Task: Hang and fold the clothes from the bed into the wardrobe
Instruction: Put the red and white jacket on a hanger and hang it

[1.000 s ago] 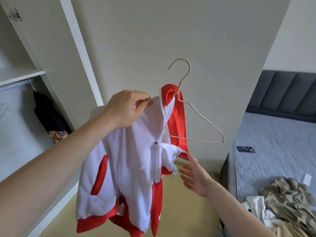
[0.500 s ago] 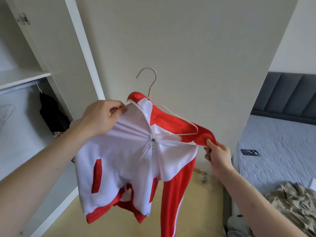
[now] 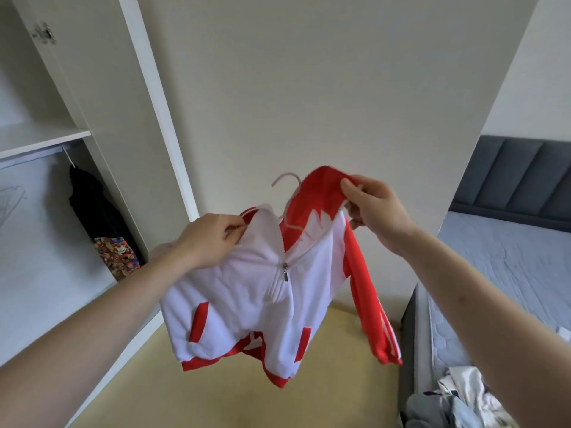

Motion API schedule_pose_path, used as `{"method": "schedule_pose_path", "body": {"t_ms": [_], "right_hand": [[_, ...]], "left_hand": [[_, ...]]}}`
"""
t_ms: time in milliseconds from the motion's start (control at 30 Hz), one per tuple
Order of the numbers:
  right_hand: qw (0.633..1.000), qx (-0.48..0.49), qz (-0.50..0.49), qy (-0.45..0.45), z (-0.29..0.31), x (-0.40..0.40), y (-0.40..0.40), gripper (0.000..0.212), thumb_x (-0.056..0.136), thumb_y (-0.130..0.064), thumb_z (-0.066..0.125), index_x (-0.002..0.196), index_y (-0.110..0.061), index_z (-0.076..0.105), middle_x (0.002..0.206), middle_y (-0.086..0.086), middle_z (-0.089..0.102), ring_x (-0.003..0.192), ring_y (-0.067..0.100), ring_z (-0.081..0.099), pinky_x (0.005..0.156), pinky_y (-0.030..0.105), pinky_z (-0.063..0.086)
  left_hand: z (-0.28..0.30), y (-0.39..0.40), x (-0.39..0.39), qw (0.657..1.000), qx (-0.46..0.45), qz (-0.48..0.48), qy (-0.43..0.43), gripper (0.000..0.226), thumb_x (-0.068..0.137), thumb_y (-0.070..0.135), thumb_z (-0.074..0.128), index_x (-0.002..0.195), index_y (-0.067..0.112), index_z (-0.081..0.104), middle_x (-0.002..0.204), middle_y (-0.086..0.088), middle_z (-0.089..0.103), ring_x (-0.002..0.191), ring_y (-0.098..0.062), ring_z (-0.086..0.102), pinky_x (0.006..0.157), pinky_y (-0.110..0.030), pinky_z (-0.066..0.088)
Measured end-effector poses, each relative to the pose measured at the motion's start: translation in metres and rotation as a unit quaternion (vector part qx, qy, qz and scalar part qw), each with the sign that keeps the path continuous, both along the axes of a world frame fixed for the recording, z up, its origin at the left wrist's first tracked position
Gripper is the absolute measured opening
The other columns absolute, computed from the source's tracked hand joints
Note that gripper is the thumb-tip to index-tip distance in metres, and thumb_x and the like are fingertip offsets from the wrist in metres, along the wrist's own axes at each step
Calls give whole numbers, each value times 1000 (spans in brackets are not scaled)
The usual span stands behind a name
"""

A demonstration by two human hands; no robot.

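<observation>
1. Far left, I am looking into the open wardrobe (image 3: pixel 46 137): a dark garment (image 3: pixel 92 208) is already hanging under the shelf, with a patterned cloth (image 3: pixel 116 257) just below it. That much of the job I am reading as done.

2. Left of centre, my left hand (image 3: pixel 210 239) is pinching the white collar edge of the jacket (image 3: pixel 247 298), fingers curled round the fabric and holding that shoulder up.

3. In the middle, the red-and-white jacket is hanging in the air in front of the wardrobe's side panel, zip partly closed, hem drooping toward the floor. The hanger (image 3: pixel 290 205) is sitting inside the neck opening, its hook poking out above the collar; I cannot tell whether its left arm is fully seated in the shoulder.

4. Right of centre, my right hand (image 3: pixel 370 208) is gripping the red shoulder fabric and lifting it over the hanger's right end. The red sleeve is dangling below.

5. Far right, the bed (image 3: pixel 509 257) is still carrying a pile (image 3: pixel 457 396) of clothes at its near corner.

6. My reading: this jacket is midway onto its hanger and not yet on the rail, and the heap is still waiting, so most of the task is still lying ahead.
</observation>
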State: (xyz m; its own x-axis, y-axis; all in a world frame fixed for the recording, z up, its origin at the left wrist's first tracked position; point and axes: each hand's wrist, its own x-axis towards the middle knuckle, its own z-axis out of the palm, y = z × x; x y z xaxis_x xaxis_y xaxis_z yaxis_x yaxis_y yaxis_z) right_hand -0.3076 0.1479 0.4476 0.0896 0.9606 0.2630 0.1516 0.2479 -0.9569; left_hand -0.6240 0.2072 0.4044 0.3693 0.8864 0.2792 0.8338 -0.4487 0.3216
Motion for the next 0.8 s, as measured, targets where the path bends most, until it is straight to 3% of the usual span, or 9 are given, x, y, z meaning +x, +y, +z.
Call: {"method": "schedule_pose_path", "body": {"t_ms": [100, 167, 300, 400, 533, 600, 700, 800], "right_hand": [[988, -39, 77, -128, 8, -3, -3, 16, 104, -24, 62, 114, -21, 74, 78, -2, 70, 63, 11, 60, 57, 29, 57], [984, -65, 76, -144, -2, -1, -5, 21, 101, -19, 64, 120, -25, 71, 90, 1, 75, 70, 14, 67, 63, 32, 62], [995, -17, -13, -96, -48, 2, -16, 25, 96, -15, 69, 116, -30, 71, 99, -7, 74, 80, 21, 73, 66, 34, 64], [993, 30, -107, -36, -90, -3, -32, 32, 94, -20, 70, 119, -39, 64, 107, -16, 69, 81, 11, 68, 62, 24, 58], [975, 2, -214, 53, -138, -23, -56, 35, 91, -24, 72, 113, -42, 52, 110, -14, 62, 86, 13, 66, 69, 27, 52], [978, -33, -198, 56, -154, -33, -65, 30, 92, -27, 74, 111, -38, 54, 110, -10, 63, 86, 15, 68, 67, 29, 54], [988, -124, -83, 26, -155, -50, -67, 20, 92, -40, 74, 108, -32, 65, 105, -11, 72, 82, 8, 73, 63, 25, 58], [985, -165, -42, -16, -149, -63, -61, 26, 88, -53, 74, 105, -33, 70, 99, -21, 74, 81, 6, 74, 73, 30, 61]], "left_hand": [[0, -5, 8, 991, -24, -14, -134, 42, 104, 46, 50, 70, 21, 51, 60, 7, 42, 62, -20, 42, 63, -38, 36], [0, -11, 11, 985, -27, -20, -167, 47, 104, 44, 51, 68, 17, 42, 59, 8, 32, 60, -18, 33, 61, -37, 29], [-1, -21, 16, 978, -40, -24, -202, 49, 105, 39, 54, 67, 14, 36, 58, 10, 28, 59, -15, 27, 60, -36, 25], [1, -28, 20, 974, -44, -29, -220, 48, 105, 35, 55, 66, 16, 34, 58, 10, 26, 58, -14, 26, 59, -35, 24], [3, -37, 24, 967, -52, -43, -246, 48, 106, 32, 55, 65, 19, 33, 60, 12, 25, 60, -13, 25, 60, -34, 22], [3, -42, 27, 961, -62, -49, -264, 48, 107, 28, 55, 65, 20, 32, 63, 11, 25, 61, -13, 24, 60, -33, 21], [3, -49, 35, 955, -64, -59, -283, 45, 107, 25, 53, 67, 16, 37, 63, 12, 25, 60, -11, 24, 57, -27, 20], [3, -55, 43, 953, -60, -65, -291, 44, 108, 25, 52, 69, 7, 39, 64, 9, 25, 61, -11, 24, 57, -26, 19]]}}
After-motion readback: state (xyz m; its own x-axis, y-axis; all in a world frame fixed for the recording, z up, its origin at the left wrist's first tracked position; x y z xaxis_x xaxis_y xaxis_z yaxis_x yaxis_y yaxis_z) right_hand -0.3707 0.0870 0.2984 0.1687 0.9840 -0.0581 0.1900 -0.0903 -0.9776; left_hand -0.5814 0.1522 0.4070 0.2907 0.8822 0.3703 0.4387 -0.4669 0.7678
